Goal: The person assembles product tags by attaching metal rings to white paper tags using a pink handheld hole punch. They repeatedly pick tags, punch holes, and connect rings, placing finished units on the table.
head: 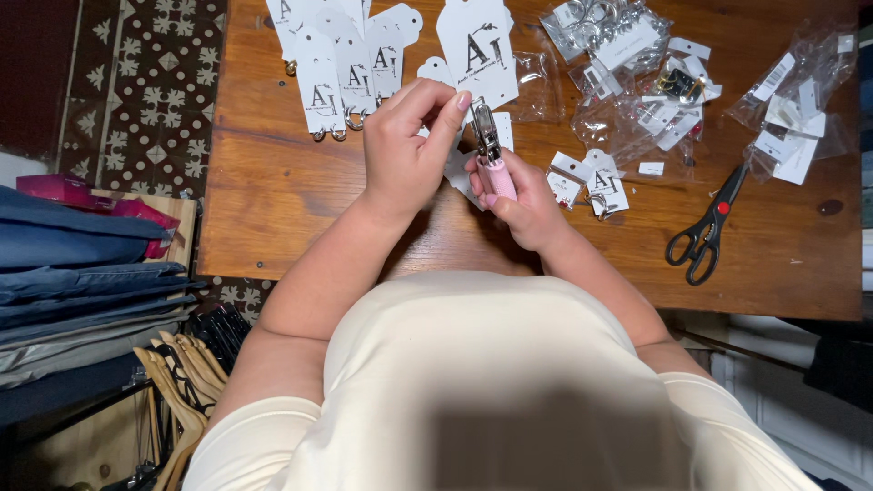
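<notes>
Your right hand (pixel 523 200) is closed around a pink-handled hole punch (pixel 491 155), fingers wrapped on the handle, metal head pointing away from you. Your left hand (pixel 405 150) curls over it, thumb and forefinger pinched at the tool's head on the edge of a small white card (pixel 459 173); how much of the card sits in the punch cannot be told. Both hands hover above the near middle of the wooden table (pixel 273 182).

Bare wood lies to the left of your left hand and between your right forearm and the black scissors (pixel 705 232), which rest near the table's front edge on the right.

Beyond your hands, white tag cards (pixel 350 59) with metal rings spread across the far side. To the right, clear plastic bags (pixel 655 82) of small parts crowd the surface. Loose small tags (pixel 591 177) lie just beside your right hand. Off the table's left edge: folded clothes (pixel 82 273) and wooden hangers (pixel 177 382).
</notes>
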